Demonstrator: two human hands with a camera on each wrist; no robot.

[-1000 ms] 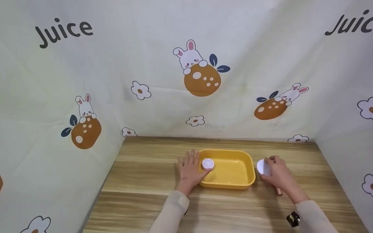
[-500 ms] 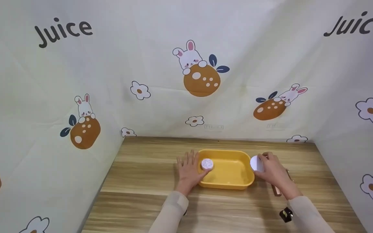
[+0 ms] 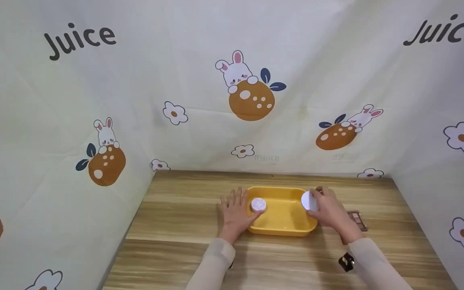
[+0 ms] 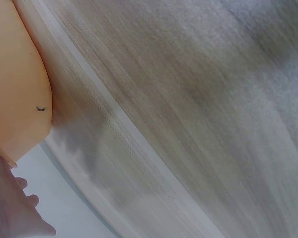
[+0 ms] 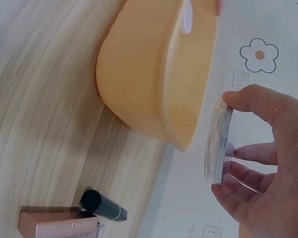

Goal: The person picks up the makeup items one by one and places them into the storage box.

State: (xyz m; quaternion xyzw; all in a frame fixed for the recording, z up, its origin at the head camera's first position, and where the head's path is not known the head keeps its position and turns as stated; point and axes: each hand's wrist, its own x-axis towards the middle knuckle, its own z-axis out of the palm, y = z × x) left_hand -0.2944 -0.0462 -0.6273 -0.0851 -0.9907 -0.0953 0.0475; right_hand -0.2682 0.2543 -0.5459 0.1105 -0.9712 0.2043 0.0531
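Observation:
My right hand pinches a round, flat compact by its edge, tilted over the right end of a yellow plastic tray. In the right wrist view the compact is seen edge-on, one face clear plastic, with thumb and fingers at its opposite edges. My left hand rests on the tray's left rim, fingers straight and spread, thumb reaching over the inside. Next to that thumb, a small round whitish jar with a patterned top sits in the tray's left end.
An eyeshadow palette lies on the wooden table right of the tray, partly behind my right forearm. The right wrist view also shows a black tube and a pinkish-brown case. A printed cloth hangs round the table.
My right hand has moved left with the compact, from beside the tray to over its right end, uncovering the palette. My left hand and the jar have stayed put.

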